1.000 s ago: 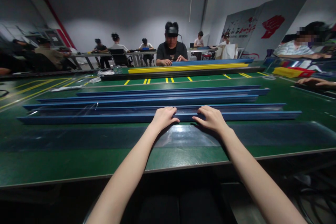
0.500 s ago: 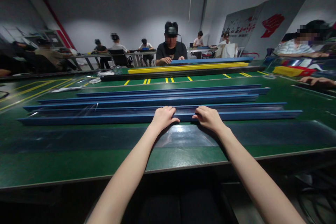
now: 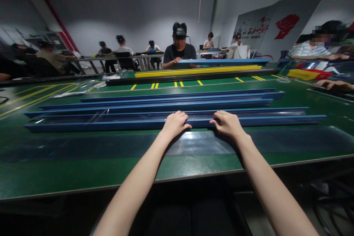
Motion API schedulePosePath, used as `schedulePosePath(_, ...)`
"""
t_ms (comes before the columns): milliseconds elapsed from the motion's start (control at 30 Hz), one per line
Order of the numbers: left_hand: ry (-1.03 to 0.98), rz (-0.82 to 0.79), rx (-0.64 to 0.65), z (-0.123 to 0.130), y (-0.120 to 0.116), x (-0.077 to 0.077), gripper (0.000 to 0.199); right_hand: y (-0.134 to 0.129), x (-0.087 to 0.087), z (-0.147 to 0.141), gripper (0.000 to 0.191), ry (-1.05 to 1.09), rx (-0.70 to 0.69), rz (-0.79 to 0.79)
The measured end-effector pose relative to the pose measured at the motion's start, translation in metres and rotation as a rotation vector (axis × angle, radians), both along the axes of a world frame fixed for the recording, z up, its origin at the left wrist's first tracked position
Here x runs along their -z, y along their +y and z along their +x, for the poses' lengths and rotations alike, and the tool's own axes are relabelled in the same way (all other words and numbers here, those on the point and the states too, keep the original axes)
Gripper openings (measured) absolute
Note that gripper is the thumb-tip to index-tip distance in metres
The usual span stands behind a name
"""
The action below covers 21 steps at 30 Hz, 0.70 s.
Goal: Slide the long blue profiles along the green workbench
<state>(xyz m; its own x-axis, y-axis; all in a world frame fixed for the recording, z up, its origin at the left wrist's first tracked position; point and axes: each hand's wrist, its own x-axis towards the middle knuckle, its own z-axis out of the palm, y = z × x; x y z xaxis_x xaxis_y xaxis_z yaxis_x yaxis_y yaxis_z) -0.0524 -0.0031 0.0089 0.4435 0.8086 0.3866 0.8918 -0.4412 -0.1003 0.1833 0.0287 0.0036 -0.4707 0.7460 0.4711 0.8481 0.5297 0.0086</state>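
Observation:
A long blue channel strip [image 3: 110, 125] with raised edges lies crosswise on the green table in front of me. My left hand [image 3: 176, 121] grips its near edge around the middle, thumb on my side and fingers curled over into the channel. To the right, my right hand [image 3: 225, 122] is closed on the same edge in the same way. Clear film shows inside the channel, with a crease toward the left. Between the strip and the table's front edge, a long clear plastic sheet [image 3: 188, 143] lies flat.
More blue channel strips [image 3: 155, 105] lie just beyond. Farther back are a yellow strip [image 3: 199, 71] and a black strip [image 3: 124, 81]. Across the table a person [image 3: 179, 49] handles another blue strip [image 3: 226, 61]. At right, a co-worker's hand [image 3: 336, 85] rests near a dark flat item.
Both my hands have shifted a little to the right, and the gripped blue channel strip has slid right with them. The person opposite has moved their blue strip slightly.

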Motion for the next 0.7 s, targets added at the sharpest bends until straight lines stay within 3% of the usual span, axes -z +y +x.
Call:
schedulePosePath(400, 0.007, -0.036, -0.003, 0.0, 0.003, 0.002, 0.026, 0.002, 0.006, -0.005, 0.027, -0.117, -0.064, -0.014)
schedulePosePath(700, 0.024, -0.031, -0.006, 0.001, 0.003, 0.002, 0.027, -0.001, 0.0, -0.015, 0.033, -0.012, -0.09, -0.152)
